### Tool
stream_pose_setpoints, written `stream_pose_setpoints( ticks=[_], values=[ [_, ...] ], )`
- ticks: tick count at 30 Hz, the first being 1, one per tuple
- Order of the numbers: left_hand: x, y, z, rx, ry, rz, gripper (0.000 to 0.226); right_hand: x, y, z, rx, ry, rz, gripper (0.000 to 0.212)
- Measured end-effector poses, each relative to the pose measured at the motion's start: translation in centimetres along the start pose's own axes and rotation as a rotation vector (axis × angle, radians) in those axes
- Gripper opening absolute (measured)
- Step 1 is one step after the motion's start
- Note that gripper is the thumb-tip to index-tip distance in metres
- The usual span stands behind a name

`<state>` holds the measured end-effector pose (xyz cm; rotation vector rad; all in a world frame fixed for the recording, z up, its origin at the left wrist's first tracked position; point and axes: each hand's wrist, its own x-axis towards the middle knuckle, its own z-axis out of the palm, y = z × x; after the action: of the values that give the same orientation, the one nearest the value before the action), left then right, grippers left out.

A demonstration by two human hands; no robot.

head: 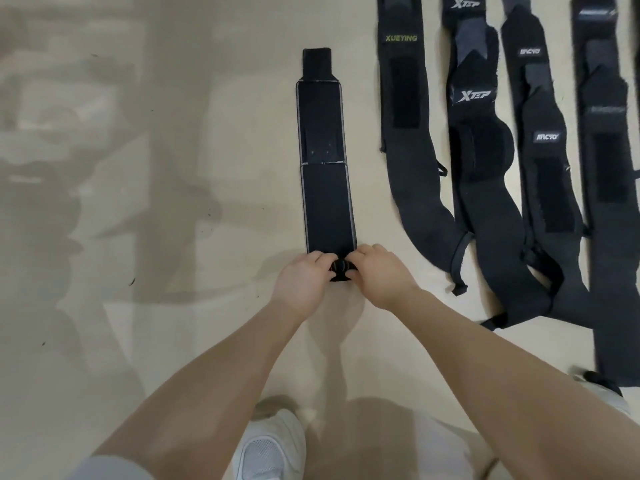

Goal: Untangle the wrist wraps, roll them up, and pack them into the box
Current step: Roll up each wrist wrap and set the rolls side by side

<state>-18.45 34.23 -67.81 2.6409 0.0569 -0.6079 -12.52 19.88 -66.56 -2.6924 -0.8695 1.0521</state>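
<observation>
A black wrist wrap with grey edging lies flat and straight on the beige floor, its narrow tab end pointing away from me. Its near end is curled into a small tight roll. My left hand grips the roll from the left and my right hand grips it from the right, fingers curled over it. No box is in view.
Several more black wrist wraps lie stretched out side by side at the right: one marked XUEYING, one marked XTEP, others partly overlapping near their lower ends. My white shoe is at the bottom.
</observation>
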Motion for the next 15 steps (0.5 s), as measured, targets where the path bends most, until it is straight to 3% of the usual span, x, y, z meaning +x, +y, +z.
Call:
stream_pose_setpoints(
  ticks=[3, 5, 8, 12, 15],
  values=[
    [-0.1, 0.0, -0.7, -0.18, 0.024, -0.096, 0.032, 1.1, -0.1, -1.2, 0.155, -0.029, 0.124, 0.031],
    [-0.1, -0.3, -0.6, -0.272, 0.134, -0.098, 0.027, 1.7, 0.0, -1.7, 0.241, -0.03, 0.237, 0.033],
    [-0.1, -0.4, -0.3, -0.347, 0.265, -0.064, 0.016, 2.3, -0.4, -2.9, 0.171, -0.024, 0.306, 0.03],
    [0.1, -0.7, 0.0, -0.189, 0.214, -0.034, 0.03, 2.5, -1.7, -3.1, -0.063, 0.179, 0.143, 0.018],
    [0.2, -1.4, 0.0, 0.021, 0.188, 0.005, 0.041, 2.3, -2.1, -2.0, -0.158, 0.214, -0.018, 0.023]
  ],
)
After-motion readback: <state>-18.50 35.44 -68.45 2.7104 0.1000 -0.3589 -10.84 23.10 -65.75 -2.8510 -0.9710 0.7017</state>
